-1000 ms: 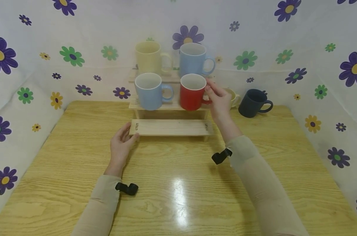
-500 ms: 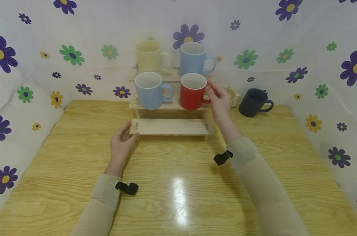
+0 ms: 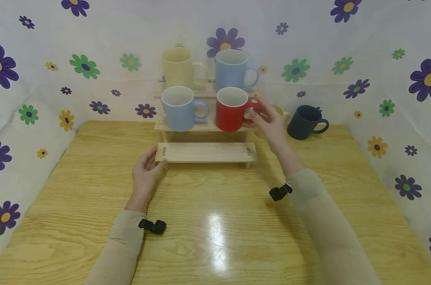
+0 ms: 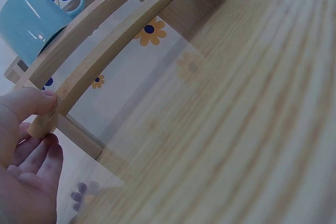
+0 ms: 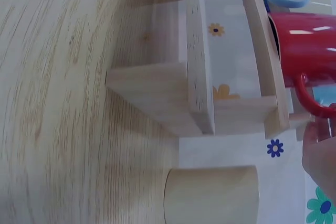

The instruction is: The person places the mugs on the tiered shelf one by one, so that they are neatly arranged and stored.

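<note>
A red mug (image 3: 229, 114) stands upright on the middle tier of a stepped wooden shelf rack (image 3: 206, 152), its handle to the right. My right hand (image 3: 275, 127) is at that handle, fingers extended and loosened around it; in the right wrist view the fingertips (image 5: 311, 132) lie close by the handle, and contact is hard to tell. My left hand (image 3: 144, 174) pinches the left end of the lowest tier between thumb and fingers, as the left wrist view shows. Beside the red mug is a light blue mug (image 3: 179, 111).
A yellow mug (image 3: 177, 71) and another light blue mug (image 3: 230, 71) occupy the top tier. On the table (image 3: 187, 206) right of the rack are a dark blue mug (image 3: 300, 124) and a cream mug (image 5: 212, 195), partly hidden behind my right hand. Flower-printed cloth (image 3: 105, 39) surrounds the table.
My right hand has loosened from the red mug and shifted right, exposing its handle. The mug stays on the middle tier. The left hand keeps its place on the rack.
</note>
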`<state>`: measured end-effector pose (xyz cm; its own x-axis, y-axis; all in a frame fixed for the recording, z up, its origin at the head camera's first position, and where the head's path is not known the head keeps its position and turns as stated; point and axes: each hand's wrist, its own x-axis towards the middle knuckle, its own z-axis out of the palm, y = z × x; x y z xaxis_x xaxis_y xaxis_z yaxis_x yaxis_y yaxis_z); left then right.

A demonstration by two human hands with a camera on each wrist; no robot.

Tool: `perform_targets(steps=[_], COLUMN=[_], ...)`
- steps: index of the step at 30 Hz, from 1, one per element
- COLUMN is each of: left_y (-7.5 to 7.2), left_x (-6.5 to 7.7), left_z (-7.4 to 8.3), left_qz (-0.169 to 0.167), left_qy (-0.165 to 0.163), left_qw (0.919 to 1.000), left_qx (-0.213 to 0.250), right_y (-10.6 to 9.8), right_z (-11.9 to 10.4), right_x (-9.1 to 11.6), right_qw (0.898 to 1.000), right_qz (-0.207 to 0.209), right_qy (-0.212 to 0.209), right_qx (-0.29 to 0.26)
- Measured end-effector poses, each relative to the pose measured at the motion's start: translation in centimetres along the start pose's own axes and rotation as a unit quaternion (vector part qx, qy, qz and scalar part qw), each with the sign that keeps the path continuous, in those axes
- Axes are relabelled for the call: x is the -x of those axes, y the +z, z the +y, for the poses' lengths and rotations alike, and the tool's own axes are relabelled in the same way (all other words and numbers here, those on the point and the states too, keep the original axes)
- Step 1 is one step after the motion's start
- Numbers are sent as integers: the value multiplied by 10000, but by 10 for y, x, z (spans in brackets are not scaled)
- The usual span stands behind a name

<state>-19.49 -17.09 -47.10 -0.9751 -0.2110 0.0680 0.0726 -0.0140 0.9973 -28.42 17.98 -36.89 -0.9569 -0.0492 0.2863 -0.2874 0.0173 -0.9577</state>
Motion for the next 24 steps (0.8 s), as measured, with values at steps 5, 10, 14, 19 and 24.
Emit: perform_targets(steps=[5,10,14,19,24], left_y=[0,1,1,0,0], left_x=[-1,0,1,0,0], left_z=[-1,0,1,1,0], left_qz=[48,56,19,21,32], left_qy=[-5,33,26,32,31], left_qw=[10000,10000,10000,10000,10000], left_qx=[57,32,69,93,16], right_y=[-12,-26,-35,-44,-53], right_z=[0,6,7,11,15], right_x=[3,6,9,11,14], right_qw=[9983,9920,9730,9438,9213], right_qz=[-69,-159,-276,-394,-495], right_qy=[-273,-304,-303,-572,-679], right_qx=[517,1213,2269,3231,3797])
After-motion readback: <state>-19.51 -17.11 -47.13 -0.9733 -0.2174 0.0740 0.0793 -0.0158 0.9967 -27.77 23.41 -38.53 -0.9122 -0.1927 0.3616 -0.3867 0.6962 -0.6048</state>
